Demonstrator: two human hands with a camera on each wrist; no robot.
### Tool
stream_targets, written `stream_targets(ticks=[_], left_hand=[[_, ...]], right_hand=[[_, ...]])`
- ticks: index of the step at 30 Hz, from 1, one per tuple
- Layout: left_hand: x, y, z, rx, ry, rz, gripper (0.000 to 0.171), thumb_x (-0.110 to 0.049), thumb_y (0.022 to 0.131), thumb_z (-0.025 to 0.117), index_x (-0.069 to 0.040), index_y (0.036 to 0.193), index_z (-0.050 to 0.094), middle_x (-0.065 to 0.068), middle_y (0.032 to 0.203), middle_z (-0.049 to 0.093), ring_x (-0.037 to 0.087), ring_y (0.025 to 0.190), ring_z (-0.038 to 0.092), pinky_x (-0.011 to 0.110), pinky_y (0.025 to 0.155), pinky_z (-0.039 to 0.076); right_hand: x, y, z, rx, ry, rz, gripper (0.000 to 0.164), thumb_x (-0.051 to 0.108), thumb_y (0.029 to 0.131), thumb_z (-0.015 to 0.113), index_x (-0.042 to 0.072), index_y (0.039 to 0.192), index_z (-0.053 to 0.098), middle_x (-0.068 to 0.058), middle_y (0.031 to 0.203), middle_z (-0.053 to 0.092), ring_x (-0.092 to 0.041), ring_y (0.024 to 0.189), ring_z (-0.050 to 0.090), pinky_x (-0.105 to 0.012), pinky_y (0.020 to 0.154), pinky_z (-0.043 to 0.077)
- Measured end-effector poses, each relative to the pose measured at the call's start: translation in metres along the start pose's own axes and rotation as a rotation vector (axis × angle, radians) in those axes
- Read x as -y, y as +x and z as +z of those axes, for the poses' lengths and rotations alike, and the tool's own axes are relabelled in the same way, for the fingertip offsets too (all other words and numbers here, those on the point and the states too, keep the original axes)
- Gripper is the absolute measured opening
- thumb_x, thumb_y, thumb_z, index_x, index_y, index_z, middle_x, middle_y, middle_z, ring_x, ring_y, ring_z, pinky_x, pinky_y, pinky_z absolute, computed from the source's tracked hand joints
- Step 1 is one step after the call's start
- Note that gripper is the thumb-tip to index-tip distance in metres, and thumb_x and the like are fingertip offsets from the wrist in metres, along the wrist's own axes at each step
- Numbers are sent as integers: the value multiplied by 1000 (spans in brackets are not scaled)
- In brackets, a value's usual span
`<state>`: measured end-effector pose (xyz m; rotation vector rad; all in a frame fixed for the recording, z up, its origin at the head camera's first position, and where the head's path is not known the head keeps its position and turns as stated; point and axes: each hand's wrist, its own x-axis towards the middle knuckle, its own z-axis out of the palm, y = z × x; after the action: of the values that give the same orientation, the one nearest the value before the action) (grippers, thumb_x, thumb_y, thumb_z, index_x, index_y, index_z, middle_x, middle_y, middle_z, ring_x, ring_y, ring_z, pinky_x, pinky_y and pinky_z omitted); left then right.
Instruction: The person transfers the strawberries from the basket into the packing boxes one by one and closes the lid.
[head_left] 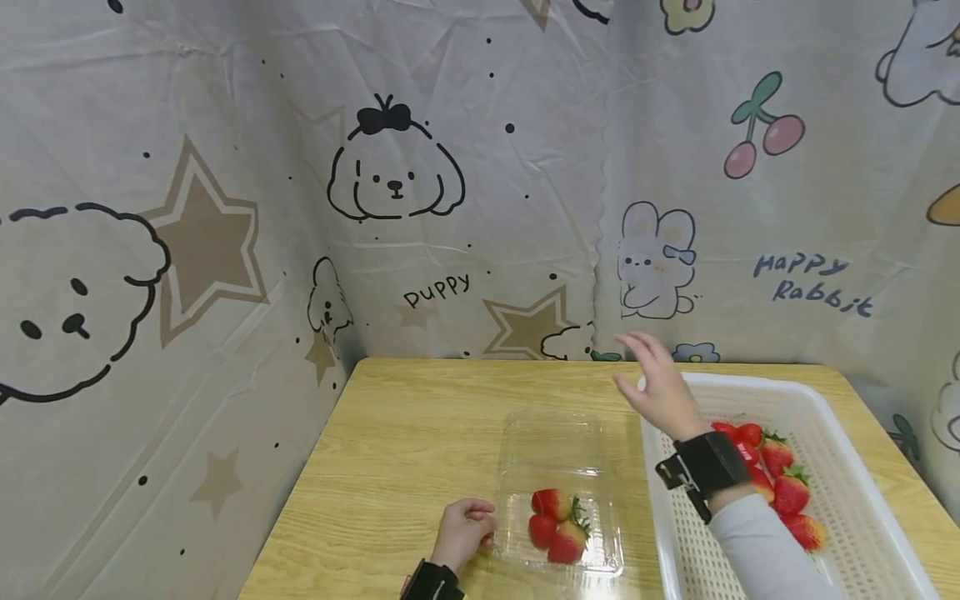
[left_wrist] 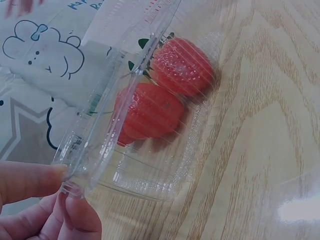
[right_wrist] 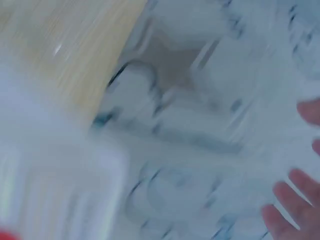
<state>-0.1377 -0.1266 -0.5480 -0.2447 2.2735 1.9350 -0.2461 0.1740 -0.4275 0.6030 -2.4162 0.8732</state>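
Pale right sleeve (head_left: 776, 546) over white basket (head_left: 765, 385) holding strawberries (head_left: 791, 494).
Right hand (head_left: 663, 396) near basket's far left corner, fingers spread; left hand's (head_left: 462, 531) fingers pinch left edge of clear container (head_left: 513, 525), strawberries inside, left of basket.

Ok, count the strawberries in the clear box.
3 show in the clear box: in the head view, the top strawberry, the lower-left strawberry and the lower-right strawberry; another could be hidden.

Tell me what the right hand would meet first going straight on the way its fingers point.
Going straight on, the right hand would most likely meet the printed cloth behind the table; nothing shows in between, though how far off it hangs is unclear.
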Motion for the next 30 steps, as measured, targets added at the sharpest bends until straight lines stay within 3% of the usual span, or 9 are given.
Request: stream_targets(ticks=[3,5,11,14,18,22,30], left_hand=[[0,0,-1,3,-6,-6,22,8,75,58,18,95,57,1,68,50,7,51,52,21,48,48],[-1,-1,-1,2,-9,-5,23,8,74,59,18,95,57,1,67,49,7,51,52,20,48,48],[-2,-2,-1,-1,-5,-13,23,8,74,59,17,95,57,1,67,49,7,51,51,21,48,48],[-2,-2,-1,-1,0,-28,24,8,73,59,16,96,57,2,68,49,7,51,51,20,49,48],[-1,-3,-1,1,1,-32,24,8,73,59,17,95,57,2,68,49,7,51,51,21,49,47],[-2,-3,0,1,-3,-27,24,8,72,59,17,95,57,2,67,50,7,50,51,21,49,47],[-1,-1,0,0,-2,-8,24,8,73,59,18,95,57,3,68,51,8,51,52,22,48,48]], right_hand=[[-31,-14,-13,-85,-107,98,56,1,74,67,-3,126,45,-28,125,39,-47,112,39,-61,90,34],[-49,-28,-18,-94,-154,197,53,1,76,64,-5,125,44,-31,124,37,-50,110,37,-62,88,33],[-87,-75,-21,-22,-251,510,47,4,78,57,-9,121,44,-35,119,36,-52,107,36,-63,87,32],[-100,-96,-21,48,-286,600,44,2,75,58,-11,116,47,-37,112,39,-53,101,39,-63,82,36],[-112,-117,-21,177,-306,685,41,2,74,59,-13,110,47,-39,102,41,-54,92,43,-61,75,39],[-116,-125,-22,254,-303,731,39,2,74,59,-14,107,45,-39,97,42,-52,86,46,-59,72,41],[-113,-124,-21,254,-293,758,40,0,73,60,-15,107,44,-37,97,40,-50,86,46,-60,75,40]])
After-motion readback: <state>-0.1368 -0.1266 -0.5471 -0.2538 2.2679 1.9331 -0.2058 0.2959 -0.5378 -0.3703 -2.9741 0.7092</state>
